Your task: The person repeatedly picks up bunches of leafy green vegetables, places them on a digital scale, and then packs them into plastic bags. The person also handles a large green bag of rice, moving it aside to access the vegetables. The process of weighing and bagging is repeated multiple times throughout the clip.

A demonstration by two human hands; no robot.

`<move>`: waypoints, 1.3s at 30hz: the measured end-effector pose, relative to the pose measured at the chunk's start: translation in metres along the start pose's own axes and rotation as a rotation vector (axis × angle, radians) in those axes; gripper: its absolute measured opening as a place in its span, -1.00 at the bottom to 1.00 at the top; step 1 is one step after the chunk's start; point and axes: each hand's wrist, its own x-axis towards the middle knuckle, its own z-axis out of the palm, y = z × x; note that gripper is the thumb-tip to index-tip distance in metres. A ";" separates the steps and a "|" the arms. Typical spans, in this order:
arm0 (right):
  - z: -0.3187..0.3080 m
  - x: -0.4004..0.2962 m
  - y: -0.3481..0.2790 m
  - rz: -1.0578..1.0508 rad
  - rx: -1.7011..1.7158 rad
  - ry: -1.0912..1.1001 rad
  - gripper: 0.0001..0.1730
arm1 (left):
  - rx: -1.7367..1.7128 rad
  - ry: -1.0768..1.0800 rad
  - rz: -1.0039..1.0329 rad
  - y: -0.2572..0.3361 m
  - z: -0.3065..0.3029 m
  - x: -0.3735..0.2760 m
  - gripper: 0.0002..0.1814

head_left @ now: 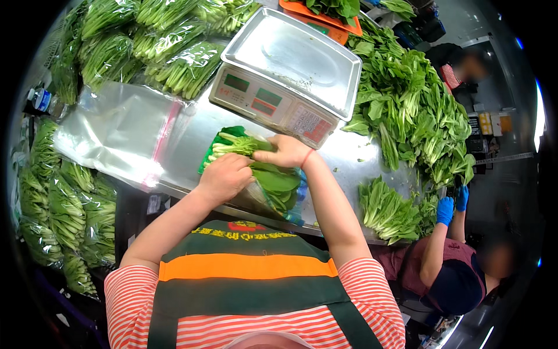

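A bunch of leafy greens (276, 179) lies in a printed plastic bag (208, 153) on the steel table before me, its pale stalks at the upper left and broad leaves toward the lower right. My left hand (227, 178) grips the bunch and bag from the near side, fingers curled over the stalks. From the far right, my right hand (288, 151) holds the bunch, thumb pointing left across it; its other fingertips are partly hidden. Just beyond the hands stands a digital scale (257, 98) with a bare metal pan (296, 56).
Clear plastic bags (117, 131) lie flat at left. Bagged greens (183, 65) are piled behind them, and more bagged greens (65, 209) sit lower left. Loose greens (405, 100) heap at right. An orange scale (320, 22) stands behind. A co-worker's blue-gloved hand (445, 210) is at right.
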 end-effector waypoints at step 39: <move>-0.019 0.007 -0.012 -0.022 -0.075 -0.178 0.06 | 0.118 0.031 -0.206 0.007 0.015 0.015 -0.81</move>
